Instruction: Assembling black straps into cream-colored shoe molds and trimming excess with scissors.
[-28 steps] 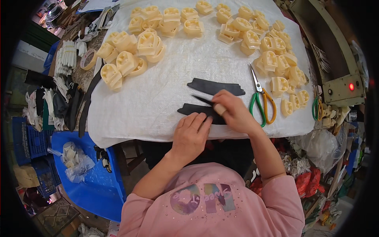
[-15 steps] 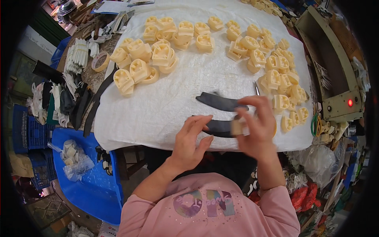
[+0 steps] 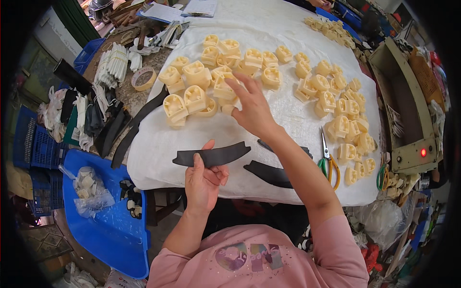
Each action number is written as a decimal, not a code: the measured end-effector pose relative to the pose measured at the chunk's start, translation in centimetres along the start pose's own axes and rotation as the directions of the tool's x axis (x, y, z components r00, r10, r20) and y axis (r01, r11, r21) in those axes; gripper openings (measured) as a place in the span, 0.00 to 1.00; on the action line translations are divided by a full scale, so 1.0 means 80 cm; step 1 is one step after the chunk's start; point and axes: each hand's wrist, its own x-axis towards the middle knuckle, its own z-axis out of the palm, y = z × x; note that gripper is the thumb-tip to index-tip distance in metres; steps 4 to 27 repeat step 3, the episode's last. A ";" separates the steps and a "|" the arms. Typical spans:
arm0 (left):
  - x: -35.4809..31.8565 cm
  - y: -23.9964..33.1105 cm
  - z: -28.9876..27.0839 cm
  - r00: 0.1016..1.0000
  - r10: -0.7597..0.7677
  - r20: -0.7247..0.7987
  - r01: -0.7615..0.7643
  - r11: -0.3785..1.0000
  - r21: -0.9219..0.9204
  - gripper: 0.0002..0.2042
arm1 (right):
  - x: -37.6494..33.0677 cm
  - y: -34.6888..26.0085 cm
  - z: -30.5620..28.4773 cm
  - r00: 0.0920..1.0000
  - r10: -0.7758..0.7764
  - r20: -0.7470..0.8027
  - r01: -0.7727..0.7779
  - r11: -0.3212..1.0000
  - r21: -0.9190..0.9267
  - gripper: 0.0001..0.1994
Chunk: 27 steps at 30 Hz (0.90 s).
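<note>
My left hand (image 3: 204,182) is closed on a curved black strip (image 3: 211,156) with notched ends, thumb in front and fingers behind, just above the near edge of the white-covered table (image 3: 158,144). My right hand (image 3: 252,105) reaches forward with its fingers apart around a cream moulded piece (image 3: 224,90) in the left cluster. Whether the fingertips touch it, I cannot tell. Another black strip (image 3: 269,174) lies beneath my right forearm, partly hidden. Behind that forearm, a further dark strip (image 3: 265,144) shows only in part.
More cream pieces (image 3: 353,125) stand at the right. Scissors (image 3: 328,161) with green and orange handles lie near them. A metal box (image 3: 408,129) with a red light lines the right side. At the left are a tape roll (image 3: 144,79) and a blue bin (image 3: 108,230).
My left hand has raised a black strip off the table and moved left. My right hand has gone from the strips to the left cluster of cream pieces. The view has shifted.
</note>
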 end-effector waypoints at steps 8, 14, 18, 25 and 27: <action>0.003 0.002 -0.006 1.000 0.001 -0.010 0.000 1.000 0.015 0.22 | 0.006 0.030 0.033 0.999 -0.018 0.037 0.017 1.000 0.017 0.29; 0.003 0.002 -0.006 1.000 0.001 -0.010 0.000 1.000 0.015 0.22 | 0.006 0.030 0.033 0.999 -0.018 0.037 0.017 1.000 0.017 0.29; 0.003 0.002 -0.006 1.000 0.001 -0.010 0.000 1.000 0.015 0.22 | 0.006 0.030 0.033 0.999 -0.018 0.037 0.017 1.000 0.017 0.29; 0.003 0.002 -0.006 1.000 0.001 -0.010 0.000 1.000 0.015 0.22 | 0.006 0.030 0.033 0.999 -0.018 0.037 0.017 1.000 0.017 0.29; 0.003 0.002 -0.006 1.000 0.001 -0.010 0.000 1.000 0.015 0.22 | 0.006 0.030 0.033 0.999 -0.018 0.037 0.017 1.000 0.017 0.29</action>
